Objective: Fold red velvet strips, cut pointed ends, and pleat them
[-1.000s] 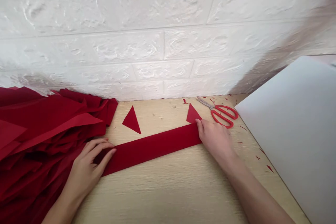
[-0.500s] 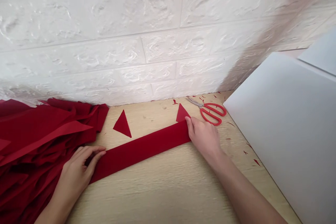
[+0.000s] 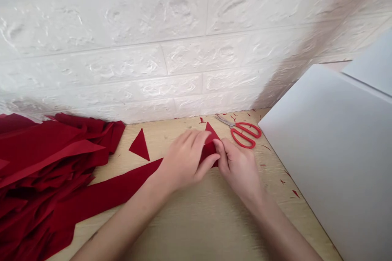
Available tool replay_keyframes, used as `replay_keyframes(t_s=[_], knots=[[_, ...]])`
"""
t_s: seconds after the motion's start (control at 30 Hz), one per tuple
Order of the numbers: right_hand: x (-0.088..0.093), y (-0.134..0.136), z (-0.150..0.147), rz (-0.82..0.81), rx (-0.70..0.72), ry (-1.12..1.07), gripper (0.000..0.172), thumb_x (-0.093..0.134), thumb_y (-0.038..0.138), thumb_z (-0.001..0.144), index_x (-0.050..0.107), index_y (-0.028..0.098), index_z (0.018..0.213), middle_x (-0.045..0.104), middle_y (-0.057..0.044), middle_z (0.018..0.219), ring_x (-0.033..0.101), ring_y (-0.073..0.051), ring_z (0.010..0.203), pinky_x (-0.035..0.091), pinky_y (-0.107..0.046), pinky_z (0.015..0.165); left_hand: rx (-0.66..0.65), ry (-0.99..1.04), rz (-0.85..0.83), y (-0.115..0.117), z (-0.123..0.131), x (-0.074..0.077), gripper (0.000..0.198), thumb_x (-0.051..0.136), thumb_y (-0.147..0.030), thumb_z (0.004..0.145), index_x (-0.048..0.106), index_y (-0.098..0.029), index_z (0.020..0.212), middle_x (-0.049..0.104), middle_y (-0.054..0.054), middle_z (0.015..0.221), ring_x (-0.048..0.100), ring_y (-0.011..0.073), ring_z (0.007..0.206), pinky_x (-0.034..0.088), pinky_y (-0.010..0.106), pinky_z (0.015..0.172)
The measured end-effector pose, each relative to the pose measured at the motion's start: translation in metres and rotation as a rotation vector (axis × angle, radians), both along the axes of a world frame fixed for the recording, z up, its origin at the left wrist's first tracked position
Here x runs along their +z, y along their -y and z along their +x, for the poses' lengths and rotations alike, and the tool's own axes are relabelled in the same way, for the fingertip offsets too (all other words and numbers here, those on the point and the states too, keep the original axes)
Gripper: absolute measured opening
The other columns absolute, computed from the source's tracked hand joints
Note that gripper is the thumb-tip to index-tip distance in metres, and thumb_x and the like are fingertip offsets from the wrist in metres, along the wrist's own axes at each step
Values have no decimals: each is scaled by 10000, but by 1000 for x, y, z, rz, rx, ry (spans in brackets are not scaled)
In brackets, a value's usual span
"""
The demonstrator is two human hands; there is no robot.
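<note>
A long dark-red fabric strip (image 3: 122, 185) lies slantwise on the wooden table (image 3: 190, 220), its left end merging with the red heap. My right hand (image 3: 240, 167) pinches the strip's right end between thumb and fingers. Close beside it, my left hand (image 3: 186, 159) reaches over the strip with thumb and fingers apart; part of the strip shows in the gap and some is hidden under the hand. One red fabric triangle (image 3: 210, 131) lies just behind the hands, partly covered. Another red triangle (image 3: 140, 145) rests farther left.
Scissors with red handles (image 3: 245, 133) lie behind my right hand. A large heap of red fabric (image 3: 45, 163) fills the left side. A white box-like object (image 3: 330, 138) stands at the right. The white brick-patterned wall (image 3: 183, 57) borders the back, with small red scraps along it.
My left hand has let go of the strip's left part and moved right, next to my right hand. The right hand keeps its hold on the strip's end.
</note>
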State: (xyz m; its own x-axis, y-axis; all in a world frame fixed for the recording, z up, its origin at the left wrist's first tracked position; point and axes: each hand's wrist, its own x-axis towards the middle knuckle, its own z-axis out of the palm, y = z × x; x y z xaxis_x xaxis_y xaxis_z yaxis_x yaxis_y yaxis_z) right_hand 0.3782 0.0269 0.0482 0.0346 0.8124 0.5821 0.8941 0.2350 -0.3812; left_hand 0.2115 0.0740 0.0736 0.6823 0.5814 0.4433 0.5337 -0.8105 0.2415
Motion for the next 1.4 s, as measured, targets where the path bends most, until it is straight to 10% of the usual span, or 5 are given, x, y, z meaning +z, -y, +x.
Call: replay_keyframes(t_s=[0.13, 0.43, 0.8, 1.1, 1.4], knots=[[4, -1, 12, 62, 9, -61, 434, 404, 298, 1059, 462, 206, 638, 469, 52, 502, 370, -85, 428, 277, -248, 488, -96, -16, -335, -19, 20, -10, 324, 379, -358, 1047, 569, -198, 839, 646, 1, 695, 576, 155, 577, 407, 291, 565], [7, -1, 31, -219, -180, -682, 587, 129, 570, 1054, 592, 213, 1001, 675, -37, 745, 587, -162, 589, 443, -285, 581, 0, 55, -583, -29, 23, -15, 304, 409, -361, 1025, 522, -202, 792, 548, -37, 626, 479, 117, 543, 340, 267, 578], [0, -9, 23, -228, -27, -202, 463, 354, 424, 1050, 412, 229, 634, 493, 23, 559, 444, -126, 508, 319, -280, 562, -42, 127, -650, -36, 13, -11, 347, 373, -337, 1032, 361, -214, 708, 434, -54, 591, 398, 109, 534, 314, 260, 564], [-14, -29, 85, -522, -364, 61, 326, 556, 345, 953, 632, 129, 1186, 674, -179, 1188, 555, -328, 1186, 445, -410, 932, 125, 76, -451, -36, 7, -1, 333, 363, -358, 1026, 401, -224, 723, 467, -28, 589, 411, 141, 524, 276, 294, 572], [6, -29, 71, -725, -372, 233, 201, 535, 344, 954, 636, 173, 918, 703, -159, 1028, 653, -288, 933, 411, -335, 652, 155, 156, -417, -41, -4, 12, 370, 369, -360, 1032, 361, -220, 690, 462, -31, 581, 387, 135, 531, 273, 286, 557]])
